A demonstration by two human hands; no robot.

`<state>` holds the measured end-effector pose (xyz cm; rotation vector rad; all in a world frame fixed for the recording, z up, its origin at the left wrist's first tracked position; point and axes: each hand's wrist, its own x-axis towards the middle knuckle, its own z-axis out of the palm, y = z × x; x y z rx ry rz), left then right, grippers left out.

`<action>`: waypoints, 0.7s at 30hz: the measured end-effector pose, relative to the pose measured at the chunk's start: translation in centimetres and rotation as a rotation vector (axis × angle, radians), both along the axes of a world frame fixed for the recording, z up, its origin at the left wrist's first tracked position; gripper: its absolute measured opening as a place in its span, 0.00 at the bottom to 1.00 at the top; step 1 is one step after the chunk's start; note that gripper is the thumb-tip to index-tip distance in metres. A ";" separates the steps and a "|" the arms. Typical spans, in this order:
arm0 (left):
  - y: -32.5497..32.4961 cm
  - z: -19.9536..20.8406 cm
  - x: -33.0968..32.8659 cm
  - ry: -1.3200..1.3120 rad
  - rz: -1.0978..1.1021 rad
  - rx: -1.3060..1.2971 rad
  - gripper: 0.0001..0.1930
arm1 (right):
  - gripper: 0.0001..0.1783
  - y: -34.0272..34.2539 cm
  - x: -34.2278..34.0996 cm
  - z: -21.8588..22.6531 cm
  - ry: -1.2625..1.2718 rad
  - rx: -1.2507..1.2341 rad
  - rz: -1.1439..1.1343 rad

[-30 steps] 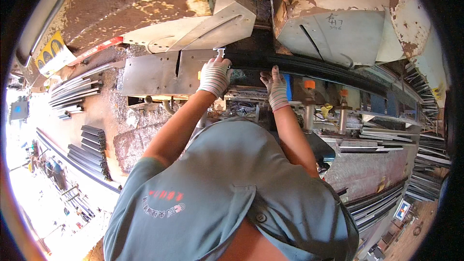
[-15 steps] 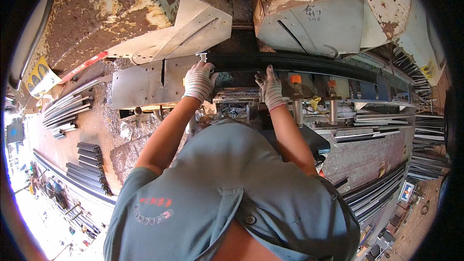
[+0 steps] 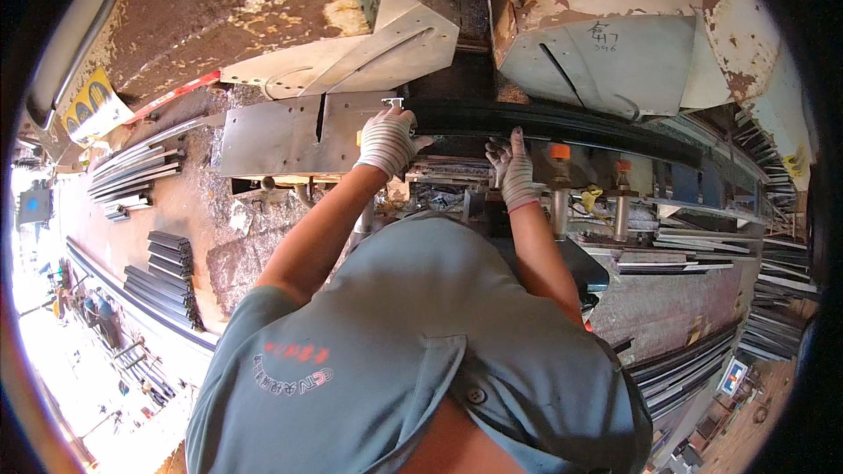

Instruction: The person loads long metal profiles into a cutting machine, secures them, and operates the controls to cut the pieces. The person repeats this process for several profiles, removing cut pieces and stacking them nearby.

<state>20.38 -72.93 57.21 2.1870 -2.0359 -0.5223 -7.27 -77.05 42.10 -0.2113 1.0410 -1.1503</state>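
Note:
A long bundle of black metal profiles (image 3: 562, 119) lies across the machine in front of me. At its left end, a bright silver cut face (image 3: 392, 103) shows. My left hand (image 3: 386, 142), in a striped work glove, is closed about this end, its fingers at the tip and its thumb along the near side. My right hand (image 3: 516, 171), gloved alike, is at the near edge of the profiles, farther right. Its fingers are apart, one reaching up to the edge, and it holds nothing.
A bare steel plate (image 3: 274, 136) with a slot extends to the left. Two angled guards, one pale (image 3: 351, 57) and one grey (image 3: 606, 66), stand beyond the profiles. Orange-capped cylinders (image 3: 560, 189) rise near my right hand. Stacked profiles (image 3: 165, 279) lie at the left.
The whole view has shifted, so the scene sits a little farther right. My left thumb now stretches farther out along the profiles. My right hand stays by their near edge.

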 end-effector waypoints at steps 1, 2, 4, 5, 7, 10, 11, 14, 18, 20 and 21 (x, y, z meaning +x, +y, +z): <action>0.0 0.1 0.0 -0.003 -0.004 0.001 0.29 | 0.42 -0.1 -0.2 -0.2 -0.024 0.002 0.009; 0.0 0.2 -0.1 -0.011 -0.008 0.009 0.29 | 0.42 -0.2 -0.2 -0.5 -0.023 0.065 -0.031; -0.1 0.4 -0.1 0.001 -0.007 0.017 0.29 | 0.43 -0.2 -0.4 -1.0 -0.010 -0.009 0.008; -0.1 0.5 -0.1 -0.005 -0.003 0.023 0.29 | 0.44 -0.2 -0.4 -1.3 -0.017 -0.013 -0.002; -0.1 0.4 -0.1 -0.004 -0.009 0.031 0.29 | 0.45 -0.2 -0.5 -1.9 -0.026 -0.021 -0.027; -0.1 -0.1 0.1 0.008 -0.034 0.015 0.29 | 0.48 -0.4 -0.6 -2.6 -0.026 -0.035 -0.044; 0.0 -0.4 0.2 0.006 -0.038 -0.004 0.28 | 0.49 -0.5 -0.8 -2.6 -0.023 -0.040 -0.032; 0.0 -1.4 0.4 0.004 -0.047 -0.083 0.26 | 0.52 -0.9 -0.8 -2.0 -0.016 -0.058 0.038; -0.1 -2.3 0.7 0.025 -0.047 -0.161 0.23 | 0.49 -0.7 0.0 0.3 -0.009 -0.051 -0.058; 0.0 -2.4 0.7 0.030 -0.039 -0.179 0.22 | 0.44 -0.6 0.5 1.6 -0.023 -0.046 -0.121; 0.0 -2.3 0.6 0.030 -0.041 -0.174 0.21 | 0.42 -0.5 0.6 2.1 -0.028 -0.044 -0.158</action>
